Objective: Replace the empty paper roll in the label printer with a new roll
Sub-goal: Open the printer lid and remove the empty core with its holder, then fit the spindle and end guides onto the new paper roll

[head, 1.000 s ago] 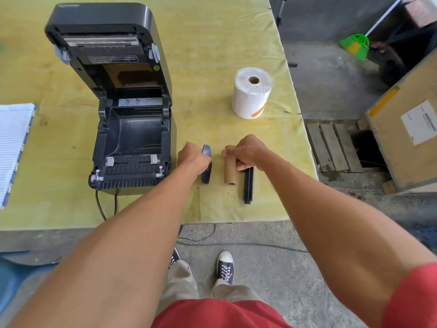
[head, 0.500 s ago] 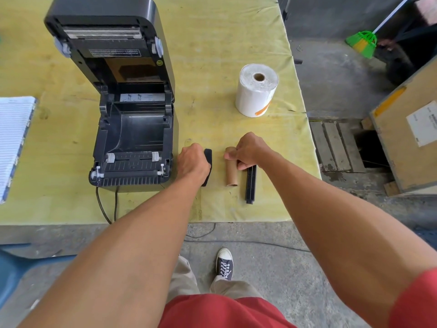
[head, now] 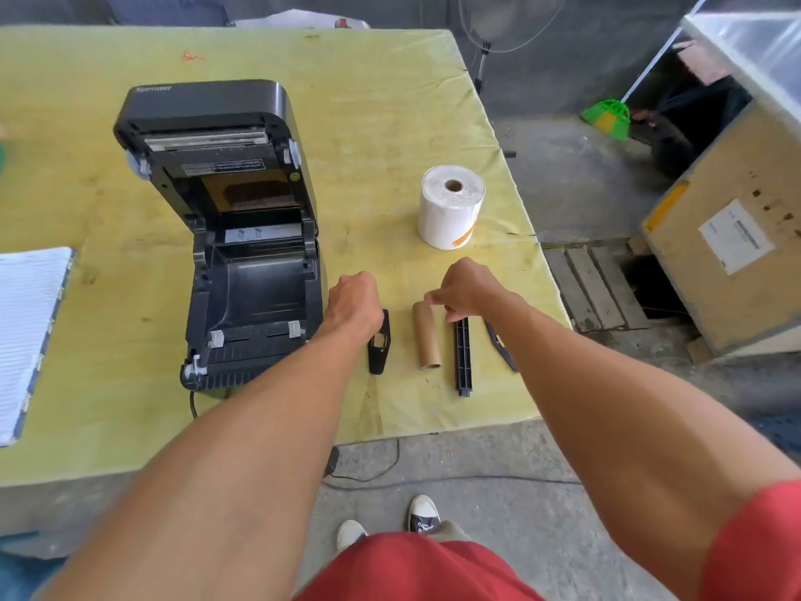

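Label printer [head: 242, 253] sits open; by the bench [head: 390, 101] front edge, right hand [head: 470, 288] hangs loosely curled, empty, over cardboard core [head: 427, 336]; left hand [head: 353, 297]: grip hidden.

Red short-sleeved shirt [head: 416, 572], khaki trousers [head: 450, 529], dark white-toed sneakers [head: 422, 514]

I have both forearms stretched forward, left hand [head: 353, 299] just left of the cardboard core [head: 426, 336] with fingers tucked under out of sight, right hand [head: 466, 288] above its far end, fingers loosely curled, empty.
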### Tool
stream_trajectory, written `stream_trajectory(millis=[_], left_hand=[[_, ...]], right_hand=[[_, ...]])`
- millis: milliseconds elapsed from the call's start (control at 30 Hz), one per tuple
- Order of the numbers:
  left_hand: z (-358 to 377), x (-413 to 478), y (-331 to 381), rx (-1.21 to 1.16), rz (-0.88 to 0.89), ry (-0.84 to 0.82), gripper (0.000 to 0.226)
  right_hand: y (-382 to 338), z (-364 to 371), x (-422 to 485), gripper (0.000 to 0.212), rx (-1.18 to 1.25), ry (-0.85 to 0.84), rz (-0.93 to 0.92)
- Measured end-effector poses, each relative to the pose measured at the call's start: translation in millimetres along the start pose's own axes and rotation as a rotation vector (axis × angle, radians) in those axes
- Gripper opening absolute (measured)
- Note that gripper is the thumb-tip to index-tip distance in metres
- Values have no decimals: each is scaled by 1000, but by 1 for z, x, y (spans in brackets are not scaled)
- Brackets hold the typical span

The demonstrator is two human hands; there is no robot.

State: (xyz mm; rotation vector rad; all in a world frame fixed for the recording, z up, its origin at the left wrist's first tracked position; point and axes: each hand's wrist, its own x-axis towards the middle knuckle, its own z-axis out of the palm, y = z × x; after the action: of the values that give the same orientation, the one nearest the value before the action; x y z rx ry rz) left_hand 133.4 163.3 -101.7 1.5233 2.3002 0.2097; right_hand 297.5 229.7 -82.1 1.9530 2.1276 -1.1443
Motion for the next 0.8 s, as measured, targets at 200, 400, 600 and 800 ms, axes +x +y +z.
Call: stream_trajectory(millis=[200, 400, 600, 800], left_hand=[[-46, 6, 9, 66, 159, 63, 23], [-66, 9, 26, 70, 266, 72, 22], [-73, 37, 57, 28, 347, 48, 28], [-62, 75, 100, 20, 443, 4, 49]], right_hand=[[-6, -20, -23, 34, -35, 147, 49], [1, -21, -31, 35, 53, 195, 95], [8, -43, -9, 31, 59, 231, 90], [23, -70, 38, 27, 26, 226, 82]])
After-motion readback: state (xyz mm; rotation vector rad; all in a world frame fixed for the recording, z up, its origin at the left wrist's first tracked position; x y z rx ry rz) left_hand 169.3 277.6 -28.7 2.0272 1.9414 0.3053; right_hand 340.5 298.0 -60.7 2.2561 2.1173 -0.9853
